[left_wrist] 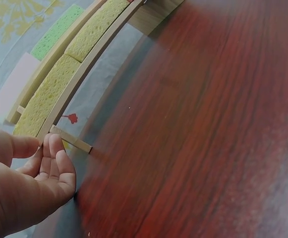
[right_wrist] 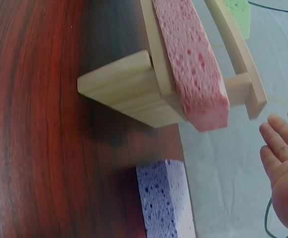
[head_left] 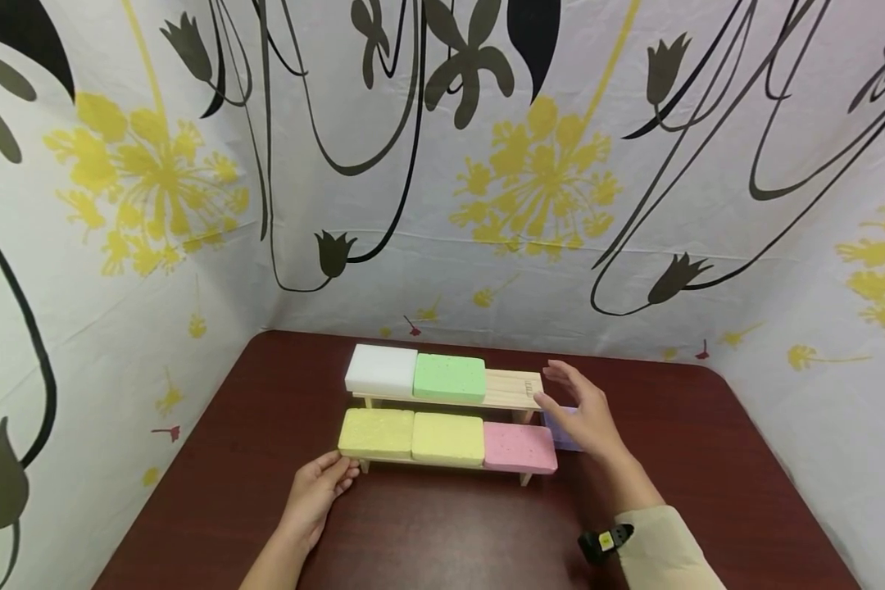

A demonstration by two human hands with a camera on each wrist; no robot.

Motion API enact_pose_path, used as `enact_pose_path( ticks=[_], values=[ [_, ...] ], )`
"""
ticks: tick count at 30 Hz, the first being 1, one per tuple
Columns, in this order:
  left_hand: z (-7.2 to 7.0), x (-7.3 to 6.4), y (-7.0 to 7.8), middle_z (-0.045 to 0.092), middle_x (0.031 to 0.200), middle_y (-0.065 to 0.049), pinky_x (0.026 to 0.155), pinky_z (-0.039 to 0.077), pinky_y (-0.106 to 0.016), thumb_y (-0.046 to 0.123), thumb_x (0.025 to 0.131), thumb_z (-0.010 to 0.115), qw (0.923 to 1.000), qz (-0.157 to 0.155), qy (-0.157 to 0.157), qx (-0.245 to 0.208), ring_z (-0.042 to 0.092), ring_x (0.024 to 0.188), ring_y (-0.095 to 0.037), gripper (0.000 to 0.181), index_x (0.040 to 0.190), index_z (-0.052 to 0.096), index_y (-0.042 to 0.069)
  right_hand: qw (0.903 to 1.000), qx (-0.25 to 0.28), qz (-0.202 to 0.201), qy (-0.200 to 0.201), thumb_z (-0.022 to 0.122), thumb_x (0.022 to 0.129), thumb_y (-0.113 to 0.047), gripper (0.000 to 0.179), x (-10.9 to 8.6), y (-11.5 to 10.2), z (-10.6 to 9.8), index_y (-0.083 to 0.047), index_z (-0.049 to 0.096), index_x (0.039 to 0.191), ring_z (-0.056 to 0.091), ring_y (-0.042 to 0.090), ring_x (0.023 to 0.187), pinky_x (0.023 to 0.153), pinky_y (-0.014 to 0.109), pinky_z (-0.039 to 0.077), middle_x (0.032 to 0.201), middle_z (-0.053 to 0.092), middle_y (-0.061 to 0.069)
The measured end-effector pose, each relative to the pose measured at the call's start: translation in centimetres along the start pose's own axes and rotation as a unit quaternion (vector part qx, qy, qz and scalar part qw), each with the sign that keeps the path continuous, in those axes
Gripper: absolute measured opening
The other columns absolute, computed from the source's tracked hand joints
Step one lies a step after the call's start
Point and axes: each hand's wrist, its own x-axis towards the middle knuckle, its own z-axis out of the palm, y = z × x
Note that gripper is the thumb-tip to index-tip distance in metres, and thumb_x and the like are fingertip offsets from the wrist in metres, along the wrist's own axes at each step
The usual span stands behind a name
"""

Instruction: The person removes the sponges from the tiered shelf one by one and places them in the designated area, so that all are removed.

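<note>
A two-tier wooden rack (head_left: 514, 388) stands on the table. Its lower front tier carries two yellow sponges (head_left: 375, 433) and a pink sponge (head_left: 519, 447). On the upper back tier sit a white sponge (head_left: 381, 369) and a green sponge (head_left: 450, 378), with bare wood to their right. My left hand (head_left: 319, 491) pinches the left end of the front tier between thumb and fingers, as the left wrist view shows. Beside the rack's right end, my right hand (head_left: 584, 412) has its fingers extended and holds nothing. A purple sponge (right_wrist: 162, 198) lies on the table, partly hidden behind that hand in the head view.
The dark red wooden table (head_left: 442, 533) has a patterned white cloth (head_left: 413, 205) hanging behind it and along both sides. A black band with a yellow mark (head_left: 605, 541) is at the right sleeve (head_left: 667, 549).
</note>
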Motion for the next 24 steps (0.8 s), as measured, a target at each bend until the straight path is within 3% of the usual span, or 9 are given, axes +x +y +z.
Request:
enact_pose_path(
  ticks=[11,24],
  values=[
    [-0.3,0.3,0.2,0.070,0.106,-0.015,0.078,0.056,-0.022,0.004,0.104,0.052,1.0000,0.005,-0.004,0.008,0.065,0.088,-0.009,0.049,0.140,0.035,-0.025,0.9996,-0.005,-0.015,-0.024,0.078,0.091,-0.021,0.062,0.6,-0.9,1.0,-0.005,0.051,0.144,0.055,0.035,0.128,0.109,0.059,0.040,0.136,0.061,0.017],
    [-0.2,0.2,0.2,0.071,0.102,-0.013,0.076,0.056,-0.021,0.004,0.104,0.053,0.9999,0.004,0.005,0.008,0.066,0.086,-0.009,0.045,0.138,0.042,-0.023,0.9954,-0.041,-0.058,-0.065,0.082,0.087,-0.028,0.068,2.0,-2.6,2.8,-0.006,0.052,0.145,0.057,0.033,0.126,0.103,0.056,0.046,0.136,0.061,0.016]
  ],
)
